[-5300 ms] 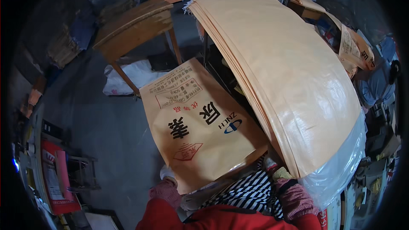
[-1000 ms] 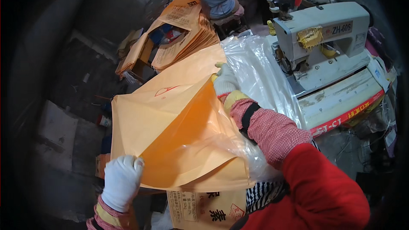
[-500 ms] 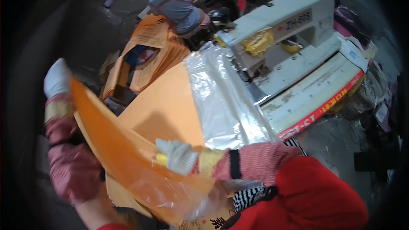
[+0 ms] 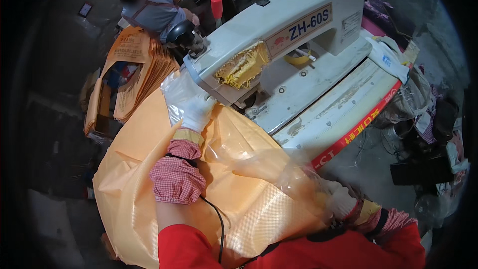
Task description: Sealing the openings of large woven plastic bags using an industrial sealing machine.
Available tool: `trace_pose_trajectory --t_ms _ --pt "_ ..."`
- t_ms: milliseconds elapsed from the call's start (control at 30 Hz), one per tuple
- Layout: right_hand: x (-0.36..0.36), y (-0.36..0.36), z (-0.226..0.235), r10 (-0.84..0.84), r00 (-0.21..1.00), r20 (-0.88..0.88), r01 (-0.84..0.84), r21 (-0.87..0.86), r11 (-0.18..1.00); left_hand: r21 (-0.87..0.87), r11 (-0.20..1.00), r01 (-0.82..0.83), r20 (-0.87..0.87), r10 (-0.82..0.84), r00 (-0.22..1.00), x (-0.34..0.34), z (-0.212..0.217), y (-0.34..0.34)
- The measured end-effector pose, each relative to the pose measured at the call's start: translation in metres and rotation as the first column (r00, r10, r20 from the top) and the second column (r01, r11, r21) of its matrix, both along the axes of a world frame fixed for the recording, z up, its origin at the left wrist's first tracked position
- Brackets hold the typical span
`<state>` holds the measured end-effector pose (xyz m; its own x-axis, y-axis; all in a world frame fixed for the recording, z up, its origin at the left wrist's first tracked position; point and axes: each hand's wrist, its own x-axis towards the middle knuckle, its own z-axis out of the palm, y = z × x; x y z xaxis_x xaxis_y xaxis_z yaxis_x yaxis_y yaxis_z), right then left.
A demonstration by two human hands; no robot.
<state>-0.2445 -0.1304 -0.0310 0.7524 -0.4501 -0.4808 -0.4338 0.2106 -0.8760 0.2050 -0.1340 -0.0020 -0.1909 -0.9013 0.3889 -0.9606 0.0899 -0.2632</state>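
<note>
An orange woven sack (image 4: 249, 204) is spread across my front, with a clear plastic liner (image 4: 244, 154) showing along its edge. My left hand (image 4: 196, 114), in a white glove, is closed on the sack beside the head of a big pale industrial sewing machine (image 4: 298, 25). The needle area is partly hidden. Lower right, my right hand (image 4: 341, 201), also gloved and a little blurred, closes on the far end of the sack's edge, where the film bunches up. Its fingertips are partly hidden.
A bundle of folded orange sacks (image 4: 137, 74) stands at the upper left. Beside it sits a person (image 4: 159, 10) in a grey top. A white cloth (image 4: 391, 60) lies on the machine's bed. Plastic bags (image 4: 413, 97) and a black box (image 4: 420, 172) are at the right.
My left hand has swung from the far left to beside the machine head, bringing the sack with it. My right hand has moved right and down. The machine now appears closer.
</note>
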Motion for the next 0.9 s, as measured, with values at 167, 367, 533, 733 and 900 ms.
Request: trace_pose_trajectory --t_ms 167,367,533,733,900 --pt "-0.002 -0.007 0.019 -0.142 0.940 0.310 0.075 0.219 0.973 0.104 0.972 -0.213 -0.635 0.230 0.738 -0.014 -0.021 -0.002" --pt "-0.005 -0.016 0.041 0.312 0.904 -0.294 -0.423 -0.722 0.547 0.095 0.991 -0.089 -0.565 0.127 0.815 -0.039 0.002 -0.008" --pt "-0.033 0.023 -0.049 0.260 0.918 -0.301 -0.396 -0.624 0.674 0.403 0.893 -0.200 -0.228 0.310 0.923 -0.075 0.028 0.022" --pt "0.038 0.030 -0.023 0.099 0.823 -0.560 -0.548 -0.735 0.398 0.471 0.781 -0.410 0.051 0.440 0.897 -0.046 0.047 -0.005" --pt "0.109 -0.036 0.039 0.554 0.692 0.462 0.236 -0.871 0.432 0.361 0.803 -0.475 0.404 0.324 0.855 -0.063 0.055 0.013"
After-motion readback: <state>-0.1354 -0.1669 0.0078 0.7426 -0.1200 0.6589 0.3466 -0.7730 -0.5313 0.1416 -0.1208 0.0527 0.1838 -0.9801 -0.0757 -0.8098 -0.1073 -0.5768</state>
